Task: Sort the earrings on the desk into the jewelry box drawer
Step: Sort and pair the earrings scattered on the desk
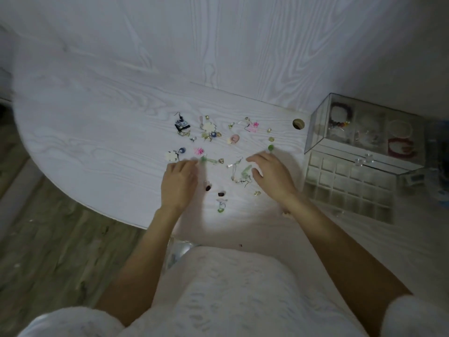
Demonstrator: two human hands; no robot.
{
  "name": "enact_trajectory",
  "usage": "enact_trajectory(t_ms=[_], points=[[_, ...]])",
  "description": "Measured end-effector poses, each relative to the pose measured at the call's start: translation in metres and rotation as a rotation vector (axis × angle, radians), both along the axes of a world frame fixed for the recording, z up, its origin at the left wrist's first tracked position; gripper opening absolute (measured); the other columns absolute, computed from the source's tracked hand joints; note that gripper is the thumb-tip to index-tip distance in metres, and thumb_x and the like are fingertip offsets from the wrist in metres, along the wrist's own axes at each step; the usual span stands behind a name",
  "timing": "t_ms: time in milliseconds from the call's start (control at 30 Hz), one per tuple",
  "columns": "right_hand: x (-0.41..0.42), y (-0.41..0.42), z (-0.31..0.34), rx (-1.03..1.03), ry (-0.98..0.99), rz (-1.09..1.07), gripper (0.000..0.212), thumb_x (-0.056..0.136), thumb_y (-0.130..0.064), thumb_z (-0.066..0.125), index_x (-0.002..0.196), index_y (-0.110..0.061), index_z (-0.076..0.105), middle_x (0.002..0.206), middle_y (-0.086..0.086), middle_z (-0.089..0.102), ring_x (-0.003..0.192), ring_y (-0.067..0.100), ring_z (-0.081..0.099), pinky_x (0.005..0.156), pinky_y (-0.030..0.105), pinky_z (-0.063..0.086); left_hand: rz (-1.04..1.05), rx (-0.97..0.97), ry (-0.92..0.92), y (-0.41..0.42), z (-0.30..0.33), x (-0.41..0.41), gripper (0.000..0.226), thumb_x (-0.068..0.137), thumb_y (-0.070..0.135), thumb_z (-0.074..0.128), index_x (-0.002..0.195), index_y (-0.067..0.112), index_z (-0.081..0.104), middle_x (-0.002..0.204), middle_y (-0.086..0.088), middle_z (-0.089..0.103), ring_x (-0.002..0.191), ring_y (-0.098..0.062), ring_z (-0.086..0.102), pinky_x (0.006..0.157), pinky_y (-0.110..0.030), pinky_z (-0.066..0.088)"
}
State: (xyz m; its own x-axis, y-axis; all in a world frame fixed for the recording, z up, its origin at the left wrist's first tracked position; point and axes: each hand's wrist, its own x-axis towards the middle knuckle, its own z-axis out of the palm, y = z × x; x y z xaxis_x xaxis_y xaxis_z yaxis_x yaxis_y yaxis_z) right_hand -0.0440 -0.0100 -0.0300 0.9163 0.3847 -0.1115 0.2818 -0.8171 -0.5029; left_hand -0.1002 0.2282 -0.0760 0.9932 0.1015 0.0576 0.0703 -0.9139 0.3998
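1. The earrings are lying scattered across the middle of the white wood-grain tabletop, small and mixed: white flower shapes, pink pieces, green drops, a dark blue-and-black one, some with wire hooks. There are too many, too small and blurred, for an exact count.
2. The jewelry box is sitting at the right, clear-walled, with one drawer pulled out toward the person, showing a grid of small square compartments.
3. The left hand is hovering over the pile, fingers reaching at a green earring; motion blur is hiding whether they are pinching it.
4. The right hand is hovering palm down, fingers loosely spread, gripping nothing visible.
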Motion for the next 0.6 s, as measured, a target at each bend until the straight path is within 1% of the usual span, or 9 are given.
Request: enact_trajectory(t_ms=[67, 133, 200, 267, 300, 367, 467, 533, 600], points=[[0.026, 0.016, -0.006, -0.001, 0.002, 0.018, 0.032, 0.091, -0.006, 0.05, 0.121, -0.012, 0.056, 0.126, 0.005, 0.053, 0.111, 0.023, 0.05, 0.09, 0.035, 0.046, 0.041, 0.014, 0.028, 0.006, -0.003, 0.005, 0.03, 0.086, 0.01, 0.058, 0.115, 0.014, 0.061, 0.114, -0.009, 0.066, 0.101, -0.036, 0.054, 0.085, -0.042, 0.044], [0.047, 0.031, -0.012, -0.013, -0.006, 0.025, 0.035, 0.091, -0.003, 0.05, 0.124, -0.011, 0.055, 0.13, 0.007, 0.05, 0.117, 0.024, 0.047, 0.094, 0.034, 0.044, 0.063, 0.024, 0.036, 0.005, -0.003, 0.009, 0.025, 0.086, 0.013, 0.06, 0.11, 0.013, 0.064, 0.11, -0.009, 0.067, 0.097, -0.037, 0.053, 0.078, -0.042, 0.045], [0.063, 0.044, -0.018, -0.02, -0.031, 0.059, 0.038, 0.091, 0.0, 0.048, 0.126, -0.011, 0.055, 0.135, 0.009, 0.048, 0.123, 0.024, 0.043, 0.099, 0.031, 0.038, 0.058, 0.047, 0.034, 0.002, -0.002, 0.012, 0.017, 0.084, 0.015, 0.063, 0.1, 0.013, 0.067, 0.102, -0.01, 0.068, 0.09, -0.037, 0.055, 0.071, -0.04, 0.045], [0.073, 0.053, -0.024, -0.059, -0.033, 0.136, 0.039, 0.091, 0.002, 0.046, 0.127, -0.011, 0.055, 0.138, 0.009, 0.048, 0.126, 0.025, 0.04, 0.103, 0.032, 0.034, 0.04, 0.075, 0.029, 0.004, -0.004, 0.014, 0.01, 0.081, 0.015, 0.067, 0.091, 0.013, 0.069, 0.094, -0.01, 0.069, 0.082, -0.035, 0.056, 0.066, -0.038, 0.045], [0.077, 0.056, -0.027, -0.087, -0.019, 0.172, 0.038, 0.092, 0.003, 0.045, 0.125, -0.011, 0.056, 0.136, 0.009, 0.051, 0.125, 0.026, 0.042, 0.103, 0.034, 0.036, 0.029, 0.081, 0.033, 0.006, -0.005, 0.015, 0.009, 0.079, 0.015, 0.069, 0.088, 0.013, 0.069, 0.091, -0.01, 0.069, 0.079, -0.034, 0.056, 0.064, -0.037, 0.045], [0.078, 0.054, -0.032, -0.142, -0.015, 0.21, 0.035, 0.091, 0.004, 0.046, 0.12, -0.009, 0.06, 0.127, 0.01, 0.059, 0.117, 0.027, 0.047, 0.095, 0.037, 0.043, -0.007, 0.073, 0.041, 0.008, -0.005, 0.014, 0.01, 0.075, 0.012, 0.071, 0.085, 0.012, 0.069, 0.087, -0.01, 0.069, 0.076, -0.033, 0.055, 0.063, -0.036, 0.045], [0.065, 0.034, -0.036, -0.169, -0.033, 0.189, 0.031, 0.088, 0.006, 0.052, 0.114, -0.006, 0.064, 0.116, 0.012, 0.065, 0.108, 0.028, 0.051, 0.089, 0.038, 0.047, -0.062, 0.013, 0.025, 0.007, 0.002, 0.013, 0.013, 0.077, 0.008, 0.068, 0.09, 0.009, 0.067, 0.09, -0.015, 0.066, 0.078, -0.034, 0.057, 0.066, -0.038, 0.045], [0.048, 0.016, -0.038, -0.153, -0.047, 0.118, 0.026, 0.087, 0.004, 0.055, 0.108, -0.004, 0.067, 0.11, 0.013, 0.067, 0.105, 0.03, 0.053, 0.086, 0.041, 0.049, -0.073, -0.122, 0.017, 0.002, 0.01, 0.013, 0.018, 0.081, 0.008, 0.064, 0.099, 0.008, 0.064, 0.099, -0.016, 0.061, 0.082, -0.031, 0.056, 0.066, -0.034, 0.044], [0.029, -0.001, -0.038, -0.148, -0.069, 0.047, 0.024, 0.086, 0.003, 0.055, 0.104, -0.004, 0.068, 0.106, 0.013, 0.067, 0.103, 0.03, 0.054, 0.083, 0.041, 0.05, -0.071, -0.253, 0.0, -0.006, 0.016, 0.014, 0.023, 0.085, 0.009, 0.062, 0.108, 0.009, 0.06, 0.108, -0.014, 0.055, 0.085, -0.023, 0.056, 0.062, -0.028, 0.043]])
